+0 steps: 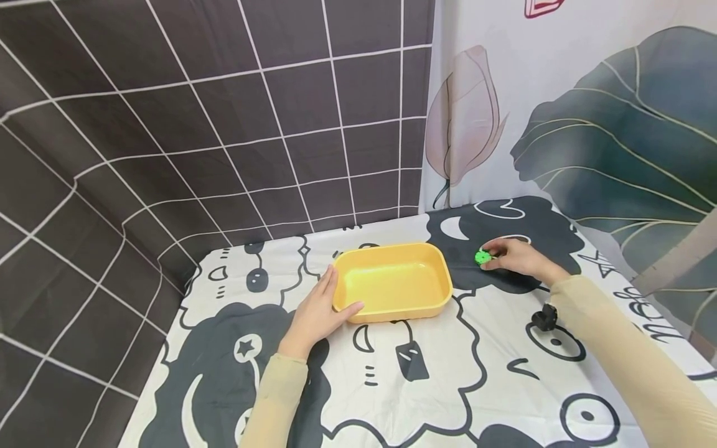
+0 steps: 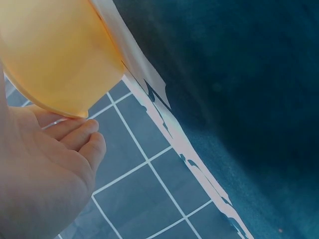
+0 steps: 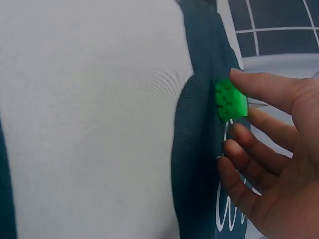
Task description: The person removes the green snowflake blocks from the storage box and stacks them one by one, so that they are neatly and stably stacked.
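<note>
A shallow yellow plastic tray (image 1: 392, 314) with rounded corners rests on the patterned cloth. My left hand (image 1: 318, 314) holds its left end, the thumb at the near rim and the fingers along the outer side. In the left wrist view those fingers (image 2: 82, 134) curl beneath the tray's rim (image 2: 75, 115). To the tray's right, my right hand (image 1: 518, 258) pinches a small bright green round piece (image 1: 482, 256) between thumb and fingertips. The right wrist view shows dark dots or notches on the green piece (image 3: 230, 101), while the other fingers bend loosely below it.
A black-and-white cartoon cloth (image 1: 392, 398) covers the table. A small black object (image 1: 544, 318) sits by the right sleeve. Behind the table hangs a dark gridded curtain (image 1: 224, 112), with a leaf-and-flower curtain (image 1: 582, 74) on the right.
</note>
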A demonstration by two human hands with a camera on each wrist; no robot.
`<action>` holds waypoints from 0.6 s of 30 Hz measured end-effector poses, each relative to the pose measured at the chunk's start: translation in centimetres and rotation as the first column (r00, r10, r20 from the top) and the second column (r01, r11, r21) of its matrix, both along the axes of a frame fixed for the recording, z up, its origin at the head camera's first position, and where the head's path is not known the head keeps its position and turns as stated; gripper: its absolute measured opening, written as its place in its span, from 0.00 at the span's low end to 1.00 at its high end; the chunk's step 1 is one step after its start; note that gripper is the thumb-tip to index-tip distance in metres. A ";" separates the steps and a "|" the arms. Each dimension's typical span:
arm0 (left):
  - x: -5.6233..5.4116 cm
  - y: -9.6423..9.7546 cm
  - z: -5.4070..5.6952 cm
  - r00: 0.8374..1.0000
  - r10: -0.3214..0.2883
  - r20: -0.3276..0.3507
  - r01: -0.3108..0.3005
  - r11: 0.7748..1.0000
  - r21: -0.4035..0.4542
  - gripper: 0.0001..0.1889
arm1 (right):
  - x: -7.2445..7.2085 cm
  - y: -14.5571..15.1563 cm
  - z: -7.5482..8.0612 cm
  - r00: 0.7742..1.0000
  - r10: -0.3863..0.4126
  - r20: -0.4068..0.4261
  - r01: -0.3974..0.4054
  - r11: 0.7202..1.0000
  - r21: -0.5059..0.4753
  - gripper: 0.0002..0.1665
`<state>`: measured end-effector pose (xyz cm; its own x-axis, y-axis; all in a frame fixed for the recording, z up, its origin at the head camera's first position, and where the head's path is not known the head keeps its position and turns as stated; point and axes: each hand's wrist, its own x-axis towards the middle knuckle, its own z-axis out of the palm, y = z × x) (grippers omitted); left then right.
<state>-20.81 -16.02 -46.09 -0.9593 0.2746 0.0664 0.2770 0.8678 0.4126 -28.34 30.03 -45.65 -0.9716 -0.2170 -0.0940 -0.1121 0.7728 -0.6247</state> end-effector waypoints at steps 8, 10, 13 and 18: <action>0.1 0.0 0.1 1.000 0.003 -0.004 -0.003 1.000 0.004 0.57 | -0.3 -0.4 -0.6 0.998 0.011 -0.057 -0.008 0.999 0.052 0.34; 0.2 0.0 0.2 1.000 0.002 -0.003 -0.002 1.000 0.008 0.57 | -0.4 -0.4 -0.7 0.998 0.011 -0.061 -0.008 0.998 0.055 0.33; 0.2 0.0 0.3 1.000 -0.002 -0.001 0.002 1.000 0.004 0.56 | -0.4 -0.4 -0.6 0.998 0.014 -0.066 -0.010 0.998 0.059 0.33; 0.1 0.0 0.3 1.000 -0.006 -0.008 0.006 1.000 0.003 0.57 | -0.2 -0.4 -0.5 0.997 0.018 -0.069 -0.015 0.998 0.055 0.33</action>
<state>-20.72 -16.03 -45.78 -0.9571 0.2800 0.0751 0.2854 0.8648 0.4132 -28.56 29.63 -46.13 -0.9725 -0.2294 -0.0388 -0.1667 0.8033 -0.5718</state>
